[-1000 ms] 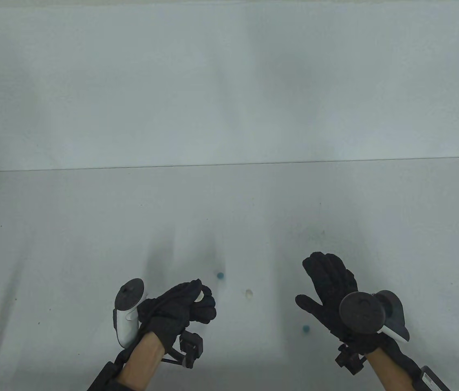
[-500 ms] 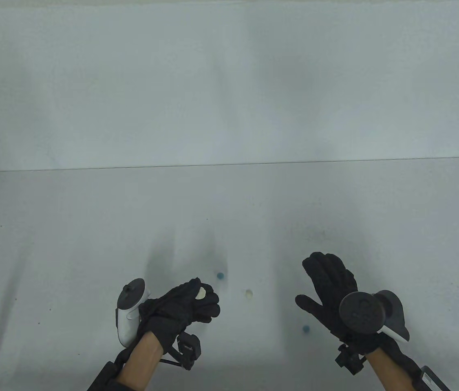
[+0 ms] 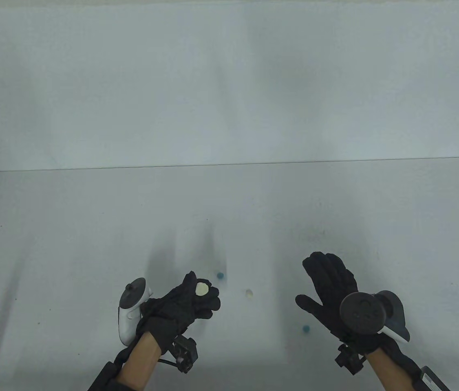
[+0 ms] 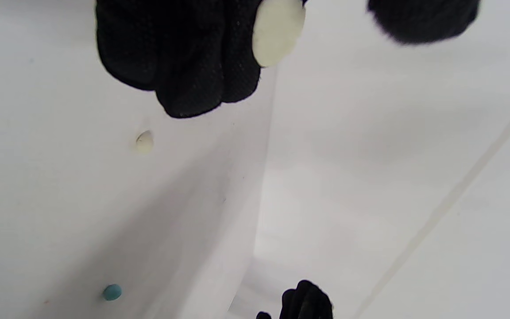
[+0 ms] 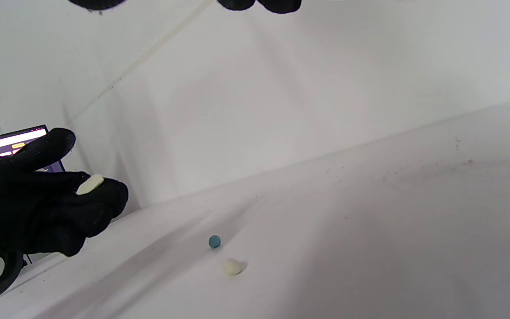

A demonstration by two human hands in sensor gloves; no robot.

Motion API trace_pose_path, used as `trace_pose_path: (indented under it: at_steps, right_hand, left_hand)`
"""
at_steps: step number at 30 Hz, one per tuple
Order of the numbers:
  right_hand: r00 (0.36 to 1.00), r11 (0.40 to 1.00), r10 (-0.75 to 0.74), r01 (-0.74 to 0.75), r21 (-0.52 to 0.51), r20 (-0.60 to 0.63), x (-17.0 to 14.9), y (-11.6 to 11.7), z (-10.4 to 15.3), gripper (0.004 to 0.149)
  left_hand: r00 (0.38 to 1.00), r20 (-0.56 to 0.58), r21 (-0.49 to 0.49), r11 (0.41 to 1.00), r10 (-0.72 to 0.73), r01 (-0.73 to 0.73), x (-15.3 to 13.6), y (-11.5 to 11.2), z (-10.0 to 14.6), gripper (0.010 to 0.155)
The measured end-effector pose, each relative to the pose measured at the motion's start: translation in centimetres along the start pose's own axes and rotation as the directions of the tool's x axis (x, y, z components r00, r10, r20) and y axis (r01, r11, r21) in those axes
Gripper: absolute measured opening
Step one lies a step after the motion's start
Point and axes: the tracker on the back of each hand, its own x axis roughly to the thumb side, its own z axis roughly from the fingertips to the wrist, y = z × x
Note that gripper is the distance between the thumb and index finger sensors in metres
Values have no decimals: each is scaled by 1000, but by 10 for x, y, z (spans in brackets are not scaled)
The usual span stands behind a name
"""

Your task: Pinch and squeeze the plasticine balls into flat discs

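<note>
My left hand (image 3: 180, 305) cradles the cream disc (image 3: 202, 288) on curled fingers (image 4: 193, 66), thumb lifted clear, above the bench (image 3: 91, 228). Unpinched, it could slide off. Right hand (image 3: 327, 285) idles, spread.

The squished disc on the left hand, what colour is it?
Cream-white. The disc shows best in the left wrist view.

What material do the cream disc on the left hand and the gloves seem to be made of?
Cream disc: probably plasticine, matte and soft; its flattened shape with a smooth rounded edge suggests it was squeezed. It lies on the left hand, thumb lifted off. Gloves: black knitted fabric, as a fine weave shows on the fingers.
</note>
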Motion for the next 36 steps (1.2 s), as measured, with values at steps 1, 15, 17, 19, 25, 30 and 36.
trace_pose_path:
  at_steps: [1, 15, 17, 19, 25, 30, 36]
  right_hand:
    - [1000, 1000, 2, -2, 1, -1, 0, 0, 0, 79]
    - [1000, 1000, 5, -5, -3, 2, 1, 0, 0, 79]
    - [1000, 1000, 2, -2, -4, 3, 0, 0, 0, 79]
    - [1000, 1000, 3, -3, -1, 2, 0, 0, 0, 79]
    - [1000, 1000, 4, -4, -2, 2, 0, 0, 0, 79]
    - [1000, 1000, 5, -5, 1, 1, 0, 0, 0, 79]
    - [1000, 1000, 5, -5, -1, 2, 0, 0, 0, 79]
  left_hand:
    - [999, 4, 22, 999, -41, 41, 1, 0, -1, 75]
    - [988, -5, 119, 981, -153, 152, 6, 3, 1, 49]
    - [996, 6, 51, 995, -89, 88, 3, 2, 0, 60]
    - [1000, 6, -28, 1000, -6, 7, -1, 2, -1, 79]
    - [996, -7, 85, 992, -93, 93, 1, 6, -1, 63]
    - [993, -14, 129, 985, -115, 115, 3, 7, 1, 46]
    - [986, 9, 147, 975, -168, 165, 10, 5, 4, 42]
